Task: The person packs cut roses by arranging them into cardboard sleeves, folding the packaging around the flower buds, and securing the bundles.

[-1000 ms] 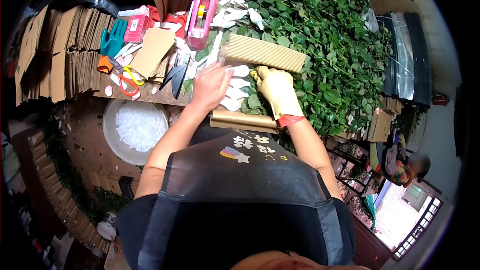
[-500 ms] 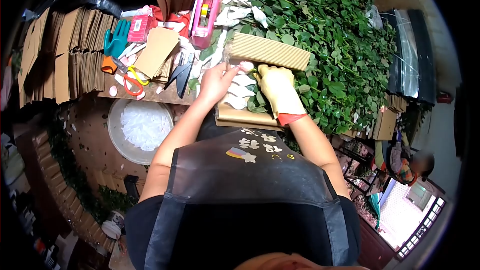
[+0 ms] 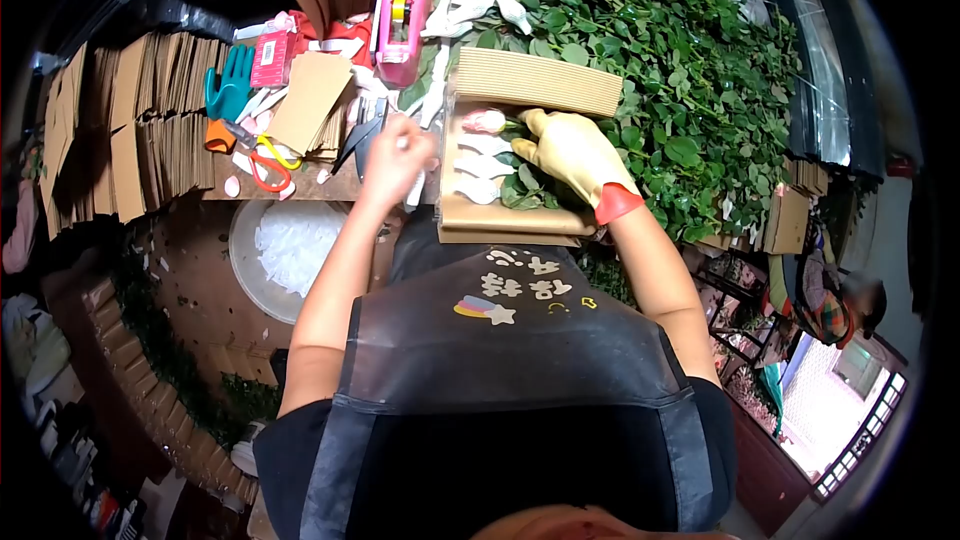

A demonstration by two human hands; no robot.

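A pink-and-white rose [image 3: 485, 121] lies at the top of a short row on a cardboard wrapper [image 3: 520, 217]. My right hand [image 3: 575, 155], in a yellow rubber glove with a red cuff, holds its stem just behind the head. Below it, several rose heads in white sleeves [image 3: 482, 167] lie side by side, their leaves to the right. My bare left hand [image 3: 396, 162] is left of the wrapper, above the table edge, slightly blurred. Its fingers are closed around a small white bit too unclear to name. Black-handled scissors [image 3: 362, 140] lie just beside it.
A leafy heap of roses [image 3: 660, 70] covers the right of the table. On the left are a pink tape dispenser [image 3: 402, 30], orange-yellow scissors [image 3: 265, 162], a teal glove [image 3: 230, 82] and stacked cardboard [image 3: 150, 130]. Below stands a tub of white pieces [image 3: 240, 250]. Another person is at far right.
My left hand has left the rose head and moved left, off the wrapper. The rose lies further left and shows fully. My right hand has shifted slightly right and up.
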